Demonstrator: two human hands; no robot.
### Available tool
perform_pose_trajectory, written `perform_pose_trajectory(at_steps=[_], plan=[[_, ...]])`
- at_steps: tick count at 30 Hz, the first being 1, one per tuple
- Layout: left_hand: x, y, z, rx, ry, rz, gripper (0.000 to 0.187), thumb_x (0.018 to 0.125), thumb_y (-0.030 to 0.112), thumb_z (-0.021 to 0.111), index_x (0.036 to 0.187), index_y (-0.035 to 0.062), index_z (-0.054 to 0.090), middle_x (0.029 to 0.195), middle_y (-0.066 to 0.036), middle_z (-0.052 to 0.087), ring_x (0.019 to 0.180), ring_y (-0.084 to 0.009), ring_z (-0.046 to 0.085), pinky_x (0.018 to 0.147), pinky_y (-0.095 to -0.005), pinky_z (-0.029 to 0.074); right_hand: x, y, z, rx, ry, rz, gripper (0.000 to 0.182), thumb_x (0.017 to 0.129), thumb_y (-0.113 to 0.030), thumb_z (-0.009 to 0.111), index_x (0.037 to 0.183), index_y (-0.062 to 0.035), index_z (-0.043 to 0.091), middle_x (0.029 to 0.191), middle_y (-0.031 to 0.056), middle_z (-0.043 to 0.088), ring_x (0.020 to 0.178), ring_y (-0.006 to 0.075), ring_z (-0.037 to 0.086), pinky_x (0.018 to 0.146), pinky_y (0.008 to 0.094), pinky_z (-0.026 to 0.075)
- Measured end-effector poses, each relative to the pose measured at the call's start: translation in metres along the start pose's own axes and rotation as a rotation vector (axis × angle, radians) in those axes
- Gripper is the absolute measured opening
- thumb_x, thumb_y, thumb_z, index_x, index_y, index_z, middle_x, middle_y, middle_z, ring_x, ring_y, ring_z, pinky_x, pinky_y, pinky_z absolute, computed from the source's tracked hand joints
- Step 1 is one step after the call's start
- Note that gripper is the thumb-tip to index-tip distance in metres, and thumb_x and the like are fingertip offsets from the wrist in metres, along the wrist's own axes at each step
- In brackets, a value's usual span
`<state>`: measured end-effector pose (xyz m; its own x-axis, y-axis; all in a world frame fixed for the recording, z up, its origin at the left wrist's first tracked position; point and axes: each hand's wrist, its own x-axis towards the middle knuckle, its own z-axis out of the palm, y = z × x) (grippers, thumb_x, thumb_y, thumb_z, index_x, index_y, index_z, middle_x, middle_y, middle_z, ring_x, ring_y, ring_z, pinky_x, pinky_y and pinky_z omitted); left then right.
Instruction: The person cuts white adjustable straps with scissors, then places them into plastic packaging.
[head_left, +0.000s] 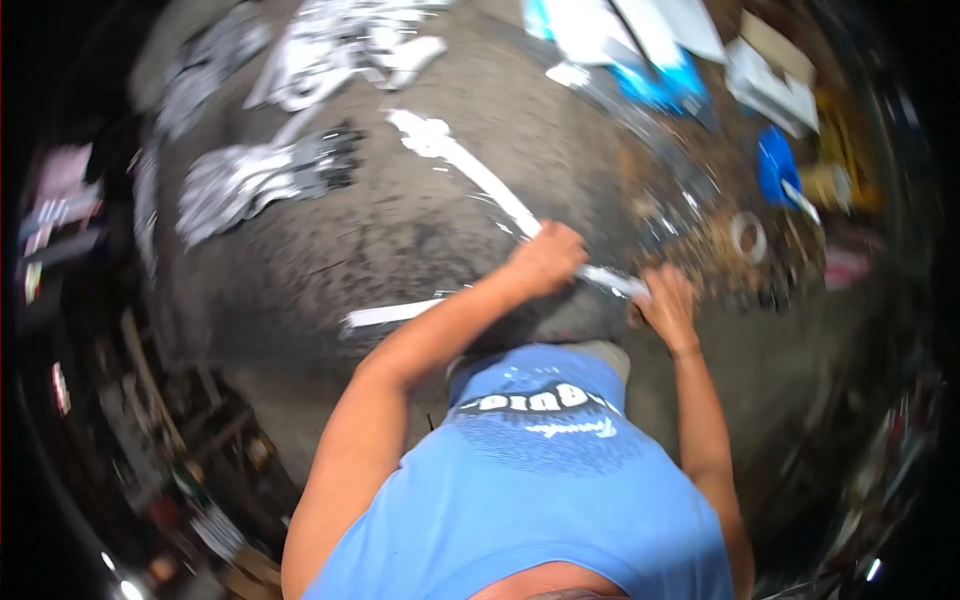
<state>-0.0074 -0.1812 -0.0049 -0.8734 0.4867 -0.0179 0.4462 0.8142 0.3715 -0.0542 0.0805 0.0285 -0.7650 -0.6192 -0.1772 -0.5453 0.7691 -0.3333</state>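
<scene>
A long white strip [490, 185] runs slantwise over the dark work surface, with a bulky, knotted-looking part near its far end. My left hand [548, 258] is closed around the strip close to my body. Just to the right, my right hand [668, 300] grips its near end. Between my two hands the short stretch of strip looks shiny, like clear plastic, but blur hides the detail. Another white strip [392, 313] lies under and beside my left forearm.
White strips lie heaped [345, 50] at the far left, with a grey-and-white bundle [260, 178] nearer. At right are a roll of tape [748, 238], a blue object [776, 165], a white box [770, 85] and clear plastic scraps. Blue-and-white packaging [640, 50] lies at the back.
</scene>
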Motion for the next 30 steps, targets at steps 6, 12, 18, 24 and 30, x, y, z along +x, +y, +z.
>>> perform_pose_trajectory(at_steps=[6,12,18,24,30], plan=[[0.001,0.009,-0.052,-0.080,0.203,-0.135,0.011,0.080,0.008,0.054,0.091,0.0079,0.053,0.088,-0.009,0.050,0.084,-0.0275,0.057,0.060,-0.0399,0.048,0.026,-0.011,-0.059,0.189,0.161,-0.039,0.023,0.069,0.002,0.061,0.089,-0.0052,0.052,0.091,0.0155,0.056,0.085,0.0377,0.056,0.072,0.0470,0.043],[-0.008,0.003,-0.179,-0.238,0.744,-0.318,0.032,0.073,0.013,0.067,0.097,0.0063,0.047,0.094,-0.013,0.049,0.089,-0.0331,0.054,0.068,-0.0442,0.050,0.094,-0.079,-0.188,0.184,0.581,-0.568,0.028,0.077,0.001,0.061,0.102,-0.0024,0.050,0.098,0.0185,0.058,0.089,0.0330,0.060,0.080,0.0407,0.048],[-0.056,-0.026,-0.297,-0.647,0.696,0.154,0.086,0.069,0.049,0.078,0.134,0.0032,0.045,0.124,-0.018,0.053,0.117,-0.0345,0.049,0.100,-0.0442,0.037,0.138,-0.192,-0.300,0.305,0.797,-0.852,0.030,0.087,-0.001,0.057,0.116,0.0047,0.052,0.102,0.0198,0.061,0.096,0.0288,0.062,0.089,0.0399,0.051],[-0.093,-0.050,-0.357,-0.930,0.559,0.274,0.118,0.054,0.047,0.089,0.146,0.0039,0.028,0.146,-0.021,0.031,0.135,-0.0353,0.032,0.113,-0.0450,0.028,0.165,-0.287,-0.387,-0.161,0.719,-0.872,0.031,0.098,-0.010,0.043,0.124,0.0054,0.051,0.119,0.0156,0.061,0.109,0.0231,0.057,0.098,0.0359,0.044],[-0.120,-0.049,-0.350,-1.387,0.474,0.524,0.140,0.042,0.037,0.096,0.151,0.0100,0.011,0.149,-0.022,0.028,0.139,-0.0376,0.025,0.117,-0.0480,0.020,0.158,-0.362,-0.417,-0.056,0.943,-0.971,0.029,0.096,-0.015,0.046,0.117,0.0028,0.054,0.112,0.0156,0.060,0.100,0.0243,0.058,0.089,0.0364,0.046]])
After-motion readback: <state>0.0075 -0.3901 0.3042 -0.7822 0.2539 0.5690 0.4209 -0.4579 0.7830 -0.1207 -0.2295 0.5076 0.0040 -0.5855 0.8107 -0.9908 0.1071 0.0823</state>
